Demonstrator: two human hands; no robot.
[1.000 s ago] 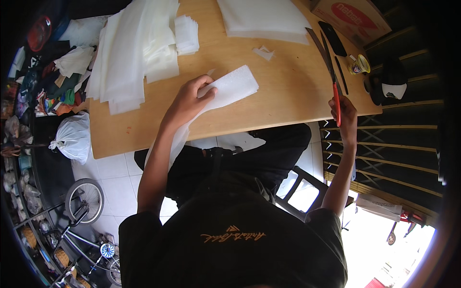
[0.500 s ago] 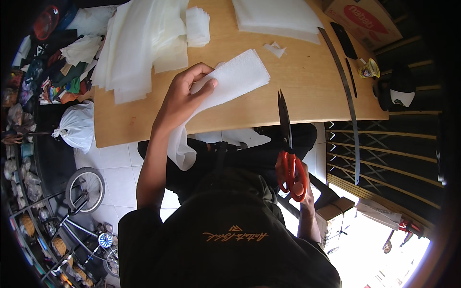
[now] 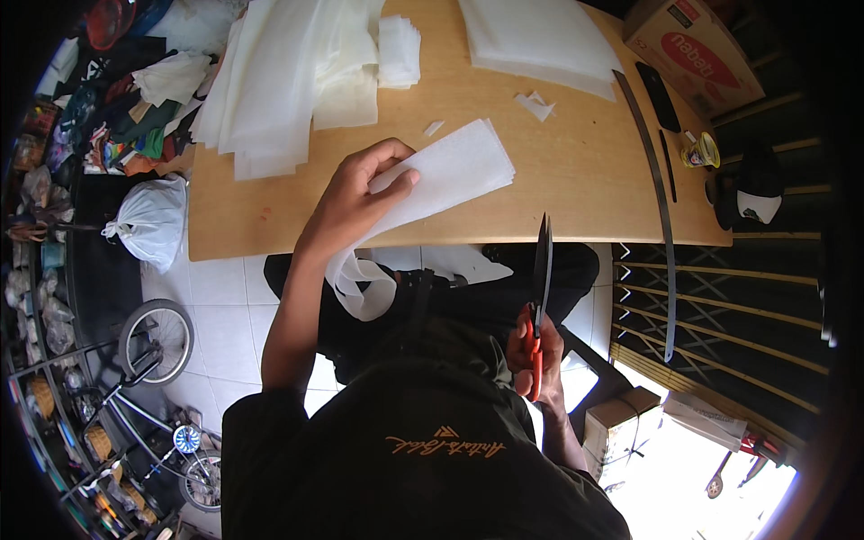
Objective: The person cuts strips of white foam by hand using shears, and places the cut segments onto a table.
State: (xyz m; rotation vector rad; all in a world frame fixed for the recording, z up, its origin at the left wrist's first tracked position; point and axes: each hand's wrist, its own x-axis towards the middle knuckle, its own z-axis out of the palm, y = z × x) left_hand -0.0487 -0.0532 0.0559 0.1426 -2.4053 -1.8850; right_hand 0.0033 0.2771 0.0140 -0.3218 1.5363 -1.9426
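Observation:
My left hand (image 3: 369, 189) pinches a folded stack of thin white fabric (image 3: 459, 171) over the table's near edge, thumb on top and fingers mostly hidden beneath. A loose looped tail of it hangs below the wrist toward my lap. My right hand (image 3: 537, 355) grips red-handled scissors (image 3: 542, 279) to the right of the fabric, apart from it. Their dark blades point up and away and look nearly closed. A small white scrap (image 3: 434, 128) lies on the table just beyond the fabric.
Long white sheets (image 3: 279, 90), a small white stack (image 3: 399, 52) and more sheets (image 3: 540, 45) cover the far part of the wooden table (image 3: 234, 216). Scraps (image 3: 535, 106) lie mid-table. A long metal ruler (image 3: 661, 207) overhangs the right edge. A carton (image 3: 693, 54) stands far right.
The scissors have turned edge-on and swung lower, away from the fabric. A small scrap has appeared on the table beyond the left hand. The fabric stays in the left hand.

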